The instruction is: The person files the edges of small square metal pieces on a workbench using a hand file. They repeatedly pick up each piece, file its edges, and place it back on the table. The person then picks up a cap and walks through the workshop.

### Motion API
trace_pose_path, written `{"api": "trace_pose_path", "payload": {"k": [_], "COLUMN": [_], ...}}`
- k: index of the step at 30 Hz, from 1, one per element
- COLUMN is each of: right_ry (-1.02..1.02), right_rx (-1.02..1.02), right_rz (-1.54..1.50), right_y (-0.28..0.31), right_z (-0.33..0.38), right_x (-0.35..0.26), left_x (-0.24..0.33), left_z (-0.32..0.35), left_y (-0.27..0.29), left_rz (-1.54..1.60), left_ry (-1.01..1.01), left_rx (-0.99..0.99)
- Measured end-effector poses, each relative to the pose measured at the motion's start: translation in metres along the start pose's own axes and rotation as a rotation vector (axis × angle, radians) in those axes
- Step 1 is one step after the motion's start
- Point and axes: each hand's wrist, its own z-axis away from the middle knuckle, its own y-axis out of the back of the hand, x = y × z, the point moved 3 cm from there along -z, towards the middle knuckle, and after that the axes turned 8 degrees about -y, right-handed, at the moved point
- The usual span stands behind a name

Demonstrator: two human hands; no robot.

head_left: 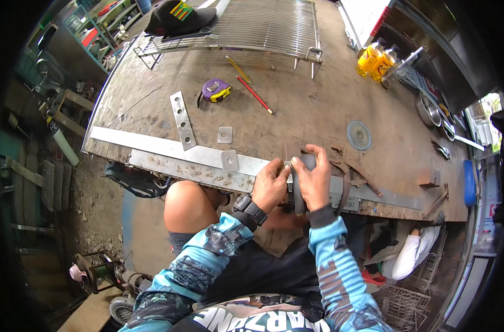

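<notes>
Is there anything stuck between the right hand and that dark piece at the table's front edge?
Nothing visible: the bare right hand is directly against the dark piece. The left hand is close by on the piece's other side.

Surface (312,102): brown, matt, scuffed, wood-like. Centre left: long strip (169,145) and perforated plate (181,118), smooth, dull-bright metal. Upper centre: rack (265,25), shiny metal wire. Upper left: cap (177,19), matt cloth. Upper right: bottles (381,66), glossy plastic. Lower centre: sleeves (205,257), soft printed cloth.
</notes>
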Motion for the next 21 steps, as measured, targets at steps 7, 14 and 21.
{"api": "trace_pose_path", "payload": {"k": [7,14,21], "right_ry": [-0.002,0.033,-0.059], "right_rx": [0.016,0.014,0.036], "right_rz": [0.02,0.084,0.02], "right_y": [0.01,-0.002,0.01], "right_z": [0.037,0.004,0.024], "right_x": [0.013,0.0,0.001], "left_x": [-0.009,0.009,0.013], "left_z": [-0.003,0.002,0.004], "left_y": [0.0,0.001,-0.004], "left_rz": [-0.071,0.021,0.031], "left_ry": [-0.095,0.009,0.068], "left_rx": [0.016,-0.021,-0.03]}}
